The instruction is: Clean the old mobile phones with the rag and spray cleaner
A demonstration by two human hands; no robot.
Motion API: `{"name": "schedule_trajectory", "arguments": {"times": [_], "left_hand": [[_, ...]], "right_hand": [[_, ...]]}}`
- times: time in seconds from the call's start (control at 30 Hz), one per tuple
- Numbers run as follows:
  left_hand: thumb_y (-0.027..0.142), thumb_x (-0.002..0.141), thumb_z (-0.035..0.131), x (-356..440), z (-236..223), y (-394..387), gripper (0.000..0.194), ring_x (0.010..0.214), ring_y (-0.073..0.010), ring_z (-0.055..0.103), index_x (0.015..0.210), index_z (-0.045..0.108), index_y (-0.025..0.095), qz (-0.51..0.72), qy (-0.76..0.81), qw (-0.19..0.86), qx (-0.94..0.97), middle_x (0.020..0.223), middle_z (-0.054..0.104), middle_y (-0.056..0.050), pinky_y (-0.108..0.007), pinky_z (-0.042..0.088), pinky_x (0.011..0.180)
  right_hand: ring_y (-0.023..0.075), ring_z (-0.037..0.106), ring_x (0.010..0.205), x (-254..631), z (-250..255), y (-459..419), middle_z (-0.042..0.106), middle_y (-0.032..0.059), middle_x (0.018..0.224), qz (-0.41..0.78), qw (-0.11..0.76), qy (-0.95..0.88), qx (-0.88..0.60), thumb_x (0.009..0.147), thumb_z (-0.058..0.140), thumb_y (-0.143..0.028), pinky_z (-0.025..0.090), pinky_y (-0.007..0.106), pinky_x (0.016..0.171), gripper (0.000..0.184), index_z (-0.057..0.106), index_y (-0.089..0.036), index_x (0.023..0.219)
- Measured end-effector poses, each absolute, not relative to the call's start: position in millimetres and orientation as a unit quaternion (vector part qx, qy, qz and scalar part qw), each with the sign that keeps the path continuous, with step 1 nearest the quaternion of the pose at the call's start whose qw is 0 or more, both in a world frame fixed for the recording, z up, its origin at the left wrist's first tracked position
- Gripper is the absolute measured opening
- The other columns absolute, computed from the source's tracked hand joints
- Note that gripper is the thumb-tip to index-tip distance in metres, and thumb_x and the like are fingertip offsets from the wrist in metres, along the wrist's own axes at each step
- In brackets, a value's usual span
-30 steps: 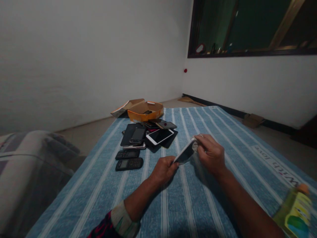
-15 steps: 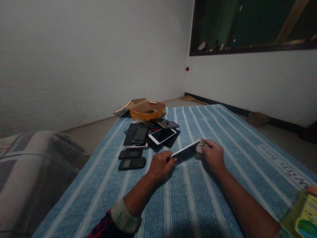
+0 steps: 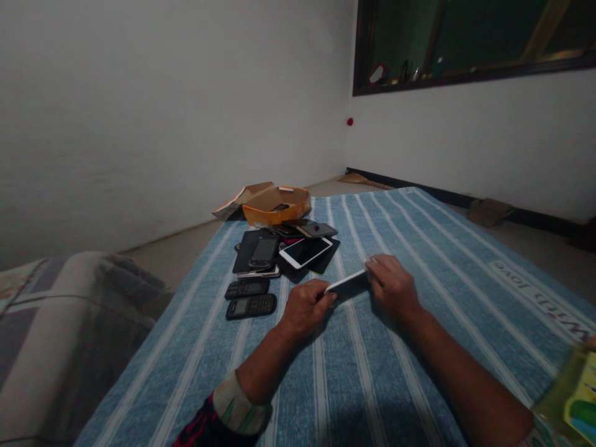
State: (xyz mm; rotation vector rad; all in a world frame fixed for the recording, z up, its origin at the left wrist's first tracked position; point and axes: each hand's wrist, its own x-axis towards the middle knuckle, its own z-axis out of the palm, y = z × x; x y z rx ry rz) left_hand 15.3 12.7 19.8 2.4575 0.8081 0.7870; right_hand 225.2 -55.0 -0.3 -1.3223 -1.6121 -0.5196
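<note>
My left hand (image 3: 305, 310) is closed on the near left end of a white-edged smartphone (image 3: 348, 287), thumb over its dark screen. The phone is held tilted above the striped blue cloth. At the phone's other end my right hand (image 3: 393, 285) is closed, its fingers bent over the edge; the small greyish cloth seen in it a moment ago is now hidden by the fingers. To the left lie two black keypad phones (image 3: 251, 306). Behind them, a white smartphone (image 3: 306, 252) and a black touchscreen phone (image 3: 264, 251) lie on a pile of several dark phones.
An orange cardboard box (image 3: 274, 215) with its flaps open stands behind the pile. A striped blue bedcover (image 3: 447, 298) lies under everything. A blanket-covered shape (image 3: 69, 335) is at left, and a yellow-green package (image 3: 572, 397) at the lower right. White walls (image 3: 186, 112) enclose the far side.
My right hand has moved slightly left along the phone's far end and turned, covering the greyish cloth. The phone's screen is tipped more edge-on. My left hand keeps its hold.
</note>
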Motion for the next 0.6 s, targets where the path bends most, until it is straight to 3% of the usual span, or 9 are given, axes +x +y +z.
{"name": "schedule_trajectory", "arguments": {"times": [0.13, 0.37, 0.53, 0.6], "left_hand": [[0.029, 0.088, 0.053, 16, 21, 10, 0.023, 0.066, -0.0151, 0.061, 0.084, 0.071, 0.016, 0.280, 0.287, 0.207, 0.893, 0.070, 0.066, -0.003, -0.025, 0.044, 0.062], [0.029, 0.083, 0.061, 18, 27, 12, 0.017, 0.064, -0.0148, 0.064, 0.086, 0.072, 0.016, 0.315, 0.296, 0.222, 0.874, 0.071, 0.071, -0.004, -0.025, 0.047, 0.059], [0.033, 0.081, 0.068, -7, 85, 6, 0.014, 0.056, -0.0120, 0.061, 0.082, 0.072, 0.019, 0.406, 0.298, 0.275, 0.819, 0.071, 0.070, 0.000, -0.023, 0.048, 0.051], [0.037, 0.082, 0.070, -25, 110, -1, 0.019, 0.053, -0.0104, 0.058, 0.092, 0.072, 0.021, 0.490, 0.300, 0.293, 0.764, 0.073, 0.070, 0.002, -0.023, 0.049, 0.048]], "right_hand": [[0.0240, 0.060, 0.093, 208, 3, -57, 0.066, 0.0112, 0.090, -0.206, 0.413, -0.725, -0.511, 0.083, 0.048, -0.003, 0.051, 0.038, 0.082, 0.024, 0.067, -0.015, 0.093], [0.0233, 0.060, 0.090, 206, 2, -57, 0.066, 0.0098, 0.092, -0.176, 0.421, -0.725, -0.515, 0.085, 0.048, -0.005, 0.049, 0.037, 0.082, 0.024, 0.064, -0.017, 0.097], [0.0245, 0.060, 0.092, 206, 1, -57, 0.066, 0.0101, 0.094, -0.171, 0.426, -0.725, -0.514, 0.084, 0.046, -0.003, 0.049, 0.038, 0.082, 0.028, 0.063, -0.018, 0.099], [0.0247, 0.060, 0.093, 206, 0, -57, 0.066, 0.0105, 0.094, -0.171, 0.428, -0.723, -0.514, 0.083, 0.046, -0.002, 0.049, 0.038, 0.081, 0.029, 0.063, -0.018, 0.099]]}}
